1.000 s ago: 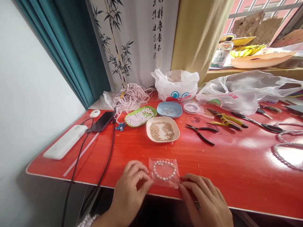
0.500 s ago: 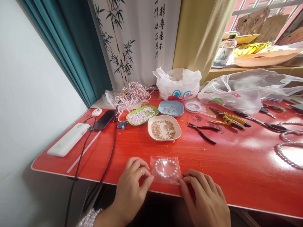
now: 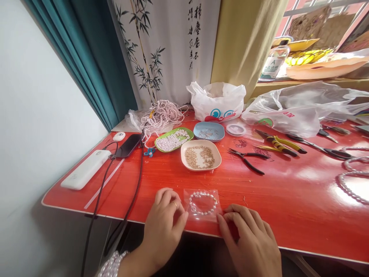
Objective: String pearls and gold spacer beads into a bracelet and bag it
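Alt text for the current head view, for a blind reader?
The left hand and right hand flank a clear packet holding a pearly bracelet on a red table. Beyond lie a cream dish of gold beads, a green dish, a blue dish and black-handled pliers.

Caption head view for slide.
Left hand and right hand flank white beaded bracelet in clear square plastic sleeve on glossy red table.

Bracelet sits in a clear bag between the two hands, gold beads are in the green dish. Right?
Wrong dish: the head view shows the gold beads in the cream dish; the green dish holds pale ones. The rest is right: bracelet in the clear bag, between left hand and right hand.
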`<state>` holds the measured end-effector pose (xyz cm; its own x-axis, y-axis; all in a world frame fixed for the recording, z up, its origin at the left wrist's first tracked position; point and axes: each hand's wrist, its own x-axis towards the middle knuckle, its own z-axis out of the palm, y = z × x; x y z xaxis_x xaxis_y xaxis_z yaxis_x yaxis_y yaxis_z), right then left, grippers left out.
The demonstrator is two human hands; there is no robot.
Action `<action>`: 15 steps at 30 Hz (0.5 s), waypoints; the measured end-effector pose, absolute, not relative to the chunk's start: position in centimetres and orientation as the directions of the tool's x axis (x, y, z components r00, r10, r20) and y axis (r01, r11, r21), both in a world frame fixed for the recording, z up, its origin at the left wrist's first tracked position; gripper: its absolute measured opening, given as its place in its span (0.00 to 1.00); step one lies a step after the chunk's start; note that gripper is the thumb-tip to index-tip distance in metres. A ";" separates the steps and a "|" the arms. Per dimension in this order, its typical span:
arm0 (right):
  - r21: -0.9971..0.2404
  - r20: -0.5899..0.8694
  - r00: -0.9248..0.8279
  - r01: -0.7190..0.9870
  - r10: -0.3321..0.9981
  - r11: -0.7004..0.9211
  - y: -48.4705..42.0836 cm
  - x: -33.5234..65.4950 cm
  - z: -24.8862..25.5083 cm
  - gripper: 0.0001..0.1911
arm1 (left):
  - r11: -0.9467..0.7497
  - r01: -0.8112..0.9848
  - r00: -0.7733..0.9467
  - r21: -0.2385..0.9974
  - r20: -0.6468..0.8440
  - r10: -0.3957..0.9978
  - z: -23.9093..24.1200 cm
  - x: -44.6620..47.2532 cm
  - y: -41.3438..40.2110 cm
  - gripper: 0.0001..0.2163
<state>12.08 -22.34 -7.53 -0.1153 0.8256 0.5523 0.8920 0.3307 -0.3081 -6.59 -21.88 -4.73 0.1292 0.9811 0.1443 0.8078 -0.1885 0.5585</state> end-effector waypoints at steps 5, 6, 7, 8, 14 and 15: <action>-0.320 0.556 -0.101 0.890 0.825 0.324 -22.2 12.0 -7.5 0.13 | -0.195 0.827 0.136 0.527 0.149 0.979 -4.9 -6.5 -21.9 0.07; -0.322 0.554 -0.097 0.891 0.827 0.320 -22.2 12.0 -7.5 0.13 | -0.197 0.830 0.137 0.522 0.152 0.979 -4.9 -6.4 -21.9 0.07; -0.323 0.551 -0.096 0.891 0.829 0.319 -22.2 12.0 -7.5 0.13 | -0.199 0.832 0.138 0.518 0.154 0.978 -4.9 -6.4 -21.8 0.07; -0.322 0.550 -0.097 0.892 0.830 0.318 -22.2 12.0 -7.4 0.13 | -0.200 0.834 0.139 0.514 0.155 0.978 -4.9 -6.4 -21.8 0.07; -0.307 0.554 -0.083 0.905 0.829 0.295 -22.1 11.8 -7.3 0.14 | -0.204 0.839 0.139 0.503 0.165 0.976 -4.9 -6.2 -21.7 0.06; -0.303 0.552 -0.079 0.908 0.830 0.288 -22.1 11.7 -7.3 0.14 | -0.206 0.840 0.137 0.502 0.170 0.976 -4.9 -6.2 -21.7 0.06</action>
